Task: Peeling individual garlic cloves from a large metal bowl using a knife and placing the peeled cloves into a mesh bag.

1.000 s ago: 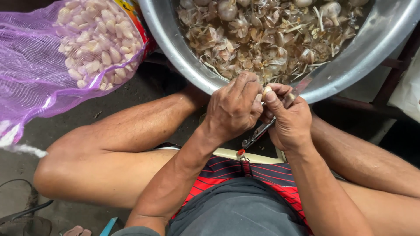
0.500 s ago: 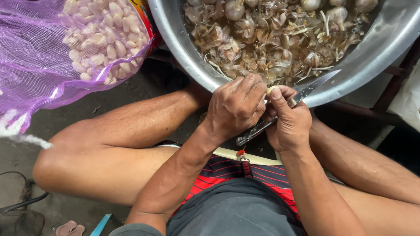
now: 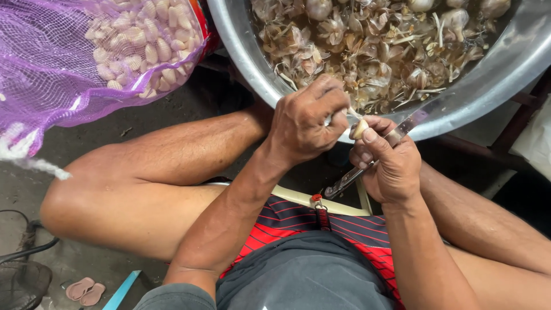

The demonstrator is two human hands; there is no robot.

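floor: dull grey concrete floor (image 3: pixel 143 123) | lower left: small pink rubber sandals (image 3: pixel 84 290) | right: dark wooden stool frame (image 3: pixel 519 117) | light: soft daylight

Pale peeled garlic clove (image 3: pixel 360 128) against a slim knife (image 3: pixel 376 155) blade

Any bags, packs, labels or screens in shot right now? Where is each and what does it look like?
Mesh sack: top left, purple net, bulging with pale peeled cloves.
Printed pack: a red and yellow edge showing behind the sack, beside the bowl; mostly hidden.
No labels, signs or screens in view.
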